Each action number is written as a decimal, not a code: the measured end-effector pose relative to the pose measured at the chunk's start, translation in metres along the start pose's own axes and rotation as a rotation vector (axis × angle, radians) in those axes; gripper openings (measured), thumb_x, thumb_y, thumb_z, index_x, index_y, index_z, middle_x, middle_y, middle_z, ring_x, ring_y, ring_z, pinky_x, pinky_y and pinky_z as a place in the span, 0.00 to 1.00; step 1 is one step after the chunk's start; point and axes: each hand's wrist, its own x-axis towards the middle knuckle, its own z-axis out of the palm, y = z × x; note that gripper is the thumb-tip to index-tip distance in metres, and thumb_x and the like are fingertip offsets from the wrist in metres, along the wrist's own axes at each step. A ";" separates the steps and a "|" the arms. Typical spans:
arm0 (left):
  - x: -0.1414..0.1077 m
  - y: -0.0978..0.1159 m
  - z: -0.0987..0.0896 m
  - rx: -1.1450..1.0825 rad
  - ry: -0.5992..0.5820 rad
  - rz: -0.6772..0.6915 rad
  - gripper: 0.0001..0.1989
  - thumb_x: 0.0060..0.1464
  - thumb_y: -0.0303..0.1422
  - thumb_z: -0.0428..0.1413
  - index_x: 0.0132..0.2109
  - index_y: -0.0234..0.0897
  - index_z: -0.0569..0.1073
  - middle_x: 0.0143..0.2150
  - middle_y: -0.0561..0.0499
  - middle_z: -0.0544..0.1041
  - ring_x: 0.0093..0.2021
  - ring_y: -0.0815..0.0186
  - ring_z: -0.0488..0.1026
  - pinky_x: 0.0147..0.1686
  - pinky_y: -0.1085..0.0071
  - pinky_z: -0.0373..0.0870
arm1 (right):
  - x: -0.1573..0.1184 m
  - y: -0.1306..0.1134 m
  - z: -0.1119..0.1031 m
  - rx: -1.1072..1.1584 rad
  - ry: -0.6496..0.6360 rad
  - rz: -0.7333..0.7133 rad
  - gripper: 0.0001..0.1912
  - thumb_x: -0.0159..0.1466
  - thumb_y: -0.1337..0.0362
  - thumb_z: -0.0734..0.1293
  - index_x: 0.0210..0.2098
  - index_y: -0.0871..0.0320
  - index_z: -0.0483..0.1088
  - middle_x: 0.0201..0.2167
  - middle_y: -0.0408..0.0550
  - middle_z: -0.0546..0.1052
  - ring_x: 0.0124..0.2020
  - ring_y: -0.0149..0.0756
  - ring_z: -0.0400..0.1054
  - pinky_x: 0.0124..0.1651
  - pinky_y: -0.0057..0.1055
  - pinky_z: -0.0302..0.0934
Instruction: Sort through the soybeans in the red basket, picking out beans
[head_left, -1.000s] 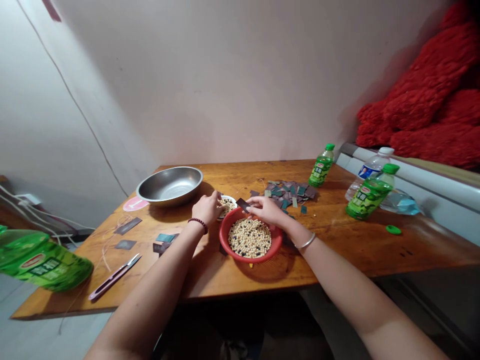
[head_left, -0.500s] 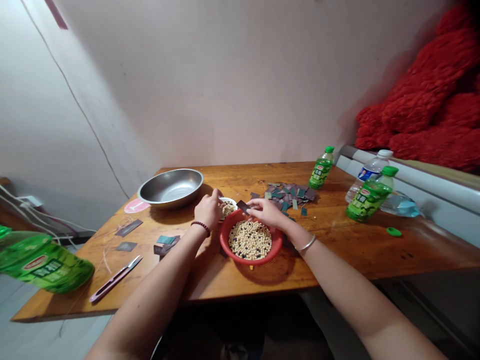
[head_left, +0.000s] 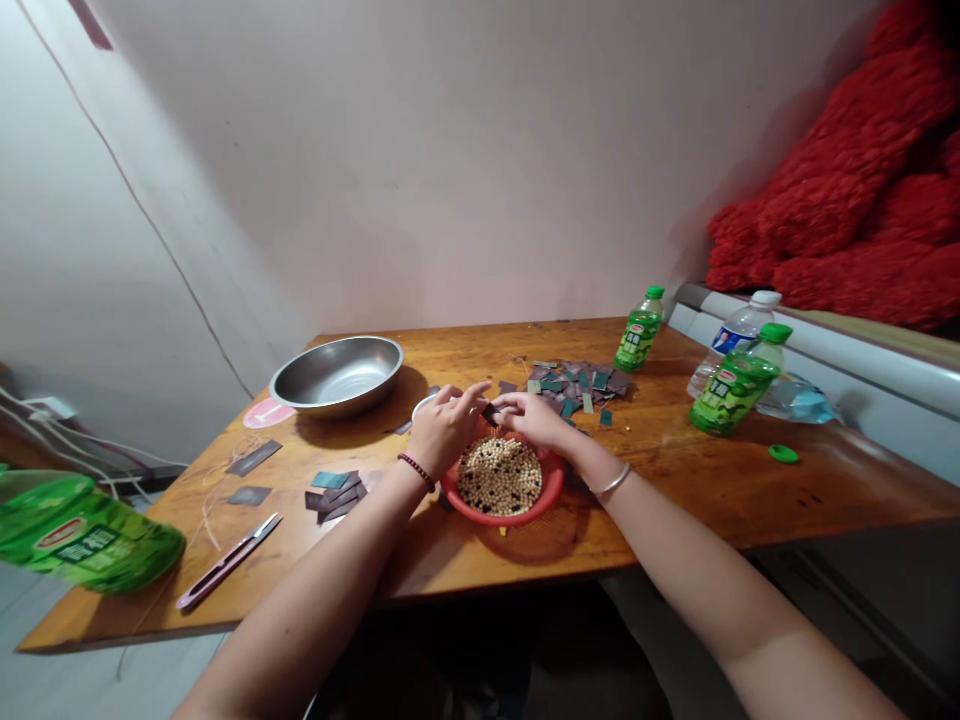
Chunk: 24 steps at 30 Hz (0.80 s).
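Over the one red strainer (head_left: 551,490) of soybeans (head_left: 499,477), the right hand (head_left: 534,422) pinched one dark square (head_left: 491,413) between its fingers (head_left: 512,404), while the left hand (head_left: 446,430) curved half open just beside it; one steel basin (head_left: 336,376) sat left of the strainer, three green bottles (head_left: 735,385) around it.

A: Could you read anything?

B: Barely. The green bottle (head_left: 82,535) in front bore a red oval logo (head_left: 60,533) with dark characters beside it, all too blurred.

A: The others?

B: Two more green bottles (head_left: 640,330) (head_left: 736,380) had similar labels, and the water bottle's blue label (head_left: 721,340) showed nothing legible.
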 end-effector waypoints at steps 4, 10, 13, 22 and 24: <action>0.001 0.000 -0.001 0.007 -0.033 0.011 0.21 0.60 0.36 0.45 0.60 0.49 0.56 0.40 0.54 0.77 0.44 0.67 0.68 0.38 0.74 0.65 | 0.000 -0.002 0.000 0.094 -0.018 0.015 0.14 0.55 0.67 0.63 0.40 0.65 0.72 0.33 0.49 0.76 0.29 0.29 0.69 0.35 0.28 0.65; 0.001 -0.001 0.002 -0.051 -0.030 -0.026 0.21 0.59 0.34 0.48 0.59 0.50 0.58 0.42 0.57 0.77 0.43 0.68 0.69 0.38 0.74 0.65 | 0.000 -0.002 0.000 0.103 -0.023 0.018 0.14 0.55 0.67 0.63 0.39 0.64 0.72 0.31 0.47 0.75 0.28 0.29 0.68 0.35 0.28 0.65; 0.001 -0.002 0.002 -0.082 -0.010 -0.053 0.20 0.59 0.35 0.48 0.58 0.50 0.59 0.41 0.58 0.77 0.43 0.68 0.69 0.39 0.74 0.65 | 0.000 0.003 0.000 0.037 -0.016 0.008 0.15 0.55 0.68 0.63 0.40 0.64 0.72 0.29 0.47 0.75 0.27 0.29 0.68 0.35 0.28 0.65; 0.002 0.000 0.000 -0.102 0.049 -0.042 0.21 0.57 0.38 0.50 0.57 0.46 0.60 0.39 0.57 0.78 0.43 0.67 0.68 0.38 0.73 0.65 | -0.002 0.000 0.000 -0.080 -0.005 -0.007 0.13 0.54 0.69 0.63 0.38 0.64 0.73 0.30 0.48 0.76 0.29 0.30 0.68 0.34 0.27 0.63; 0.003 0.001 -0.001 -0.099 0.059 -0.035 0.20 0.57 0.38 0.50 0.56 0.45 0.61 0.39 0.57 0.78 0.42 0.67 0.68 0.38 0.73 0.65 | -0.002 -0.002 0.000 -0.088 -0.002 -0.003 0.12 0.54 0.69 0.63 0.37 0.64 0.73 0.29 0.47 0.75 0.29 0.30 0.68 0.34 0.27 0.62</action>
